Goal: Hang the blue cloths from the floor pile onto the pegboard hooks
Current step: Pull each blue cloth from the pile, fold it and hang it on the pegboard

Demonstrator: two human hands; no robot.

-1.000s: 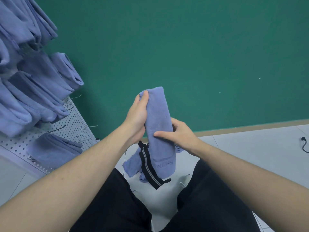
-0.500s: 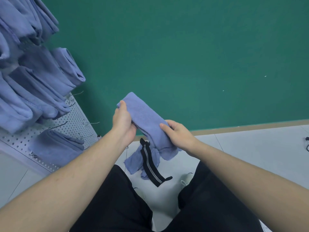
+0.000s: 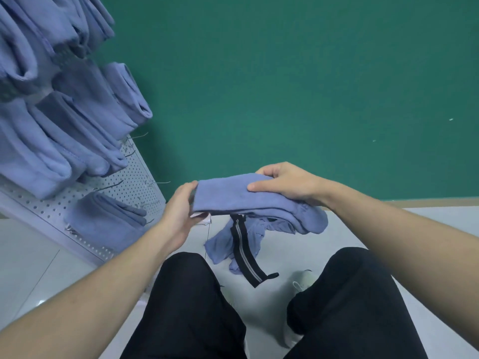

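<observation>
A person in black trousers (image 3: 191, 307) crouches over a pale tiled floor (image 3: 427, 229), a light-coloured shoe (image 3: 302, 282) showing between the knees. Both bare forearms reach forward, holding a folded blue cloth (image 3: 233, 195) level in the air, its long side running left to right. The left hand (image 3: 178, 213) grips the cloth's left end, thumb on top and fingers curled underneath, closed on the fabric. The right hand (image 3: 287, 185) lies over the far right part of the fold, fingers (image 3: 264, 187) pressed together across the top with the thumb hidden behind, clamping the cloth; its loose right end droops past the wrist.

Directly beneath the held cloth, the floor pile (image 3: 228, 244) is down to a small crumpled heap of blue fabric, with a black strap (image 3: 246, 260) bearing a pale stripe trailing across it toward the person.

To the left, a white pegboard (image 3: 129, 182) leans away from the camera, standing on the floor just beside the left hand. Several folded cloths (image 3: 85, 120) of the same blue hang in rows from it, one low one (image 3: 108, 218) near the board's bottom edge. A few bare wire hooks (image 3: 158, 182) jut from the board's right edge. Beyond everything rises a plain green wall (image 3: 285, 86) with a tan skirting strip (image 3: 440, 202) at its foot.
</observation>
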